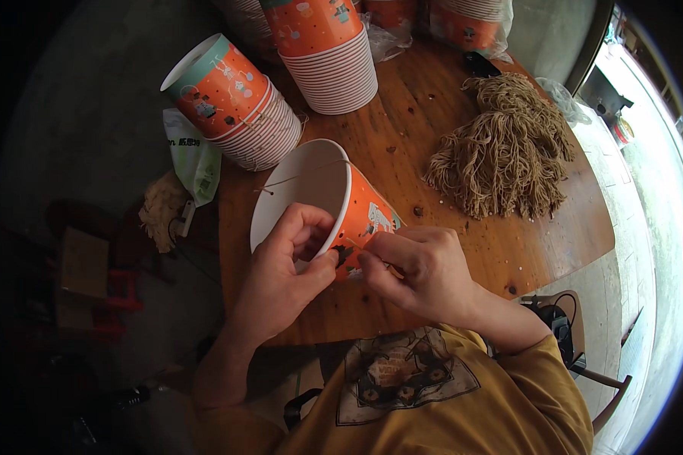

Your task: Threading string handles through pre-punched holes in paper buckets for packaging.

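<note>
An orange paper bucket [360, 214] with a white inside lies tilted on the wooden table [432, 106], its mouth toward me. My left hand [284, 265] grips its near rim, thumb inside. My right hand [421, 269] pinches a thin tan string [350, 243] against the bucket's outer wall beside the rim. The same string runs across the mouth to a small hole on the far side [272, 192].
Two stacks of the same orange buckets lie at the table's far left [235, 102] and centre [330, 53]. A heap of tan strings [505, 148] lies at the right. A white-green bag [197, 163] hangs off the left edge. A chair [584, 364] stands at lower right.
</note>
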A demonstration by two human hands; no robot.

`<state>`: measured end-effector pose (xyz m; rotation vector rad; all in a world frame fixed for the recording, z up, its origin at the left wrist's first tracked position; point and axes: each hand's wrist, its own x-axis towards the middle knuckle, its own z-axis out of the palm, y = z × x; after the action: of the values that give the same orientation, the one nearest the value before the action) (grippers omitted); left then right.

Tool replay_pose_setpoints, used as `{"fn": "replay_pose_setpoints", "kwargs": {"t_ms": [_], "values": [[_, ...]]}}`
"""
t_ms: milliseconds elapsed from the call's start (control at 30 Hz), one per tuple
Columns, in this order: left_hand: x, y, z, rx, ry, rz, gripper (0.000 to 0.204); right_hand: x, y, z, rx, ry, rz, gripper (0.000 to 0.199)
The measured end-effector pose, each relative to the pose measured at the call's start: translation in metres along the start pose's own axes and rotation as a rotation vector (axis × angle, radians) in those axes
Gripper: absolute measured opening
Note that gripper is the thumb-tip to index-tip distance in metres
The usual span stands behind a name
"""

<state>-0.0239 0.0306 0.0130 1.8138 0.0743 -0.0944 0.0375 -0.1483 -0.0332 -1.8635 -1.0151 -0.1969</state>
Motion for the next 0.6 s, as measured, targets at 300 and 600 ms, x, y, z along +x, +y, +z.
{"fn": "replay_pose_setpoints", "kwargs": {"t_ms": [300, 600], "values": [[0.0009, -0.0013, 0.0027, -0.008, -0.022, 0.025, 0.03, 0.0, 0.0016, 0.0045, 0.026, 0.009, 0.022, 0.009], [-0.0014, 0.0004, 0.006, 0.012, -0.14, 0.044, 0.028, -0.0018, 0.001, -0.0001, 0.01, -0.033, 0.068, 0.007]]}}
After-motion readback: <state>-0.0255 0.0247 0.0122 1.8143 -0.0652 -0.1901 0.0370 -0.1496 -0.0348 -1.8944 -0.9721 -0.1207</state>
